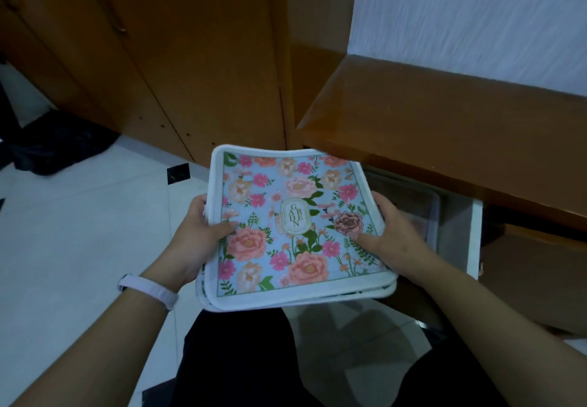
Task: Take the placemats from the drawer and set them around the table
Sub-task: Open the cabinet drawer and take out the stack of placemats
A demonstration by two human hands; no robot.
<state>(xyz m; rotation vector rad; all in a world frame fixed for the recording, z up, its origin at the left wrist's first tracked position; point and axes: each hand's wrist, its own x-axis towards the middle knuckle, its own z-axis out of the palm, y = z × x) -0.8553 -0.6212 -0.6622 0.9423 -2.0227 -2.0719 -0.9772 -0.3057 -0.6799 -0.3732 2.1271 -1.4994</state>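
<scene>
1. Stack of square floral placemats (295, 232), pale blue ground with pink and peach flowers, white cloth border, an oval label at centre. Several layers show at the near edge. Held level in the air between both hands, in front of and partly over the open drawer, above the person's dark-clothed lap.
2. Left hand (197, 235): closed on the stack's left edge, thumb on top of the print, fingers underneath. A pale lilac band (149, 290) sits on the wrist.
3. Right hand (392, 232): closed on the stack's right edge, thumb lying on top near a dusky pink flower, fingers curled under.
4. Open drawer (457, 216), white inner walls, pulled out below an orange-brown wooden counter (444, 111). A clear shallow tray lies inside; its contents are too dim to tell.
5. Orange-brown wooden cabinet doors (178, 57), left of the counter, closed.
6. White tiled floor (79, 232); a dark heap of cloth (54, 149) lies at far left.
</scene>
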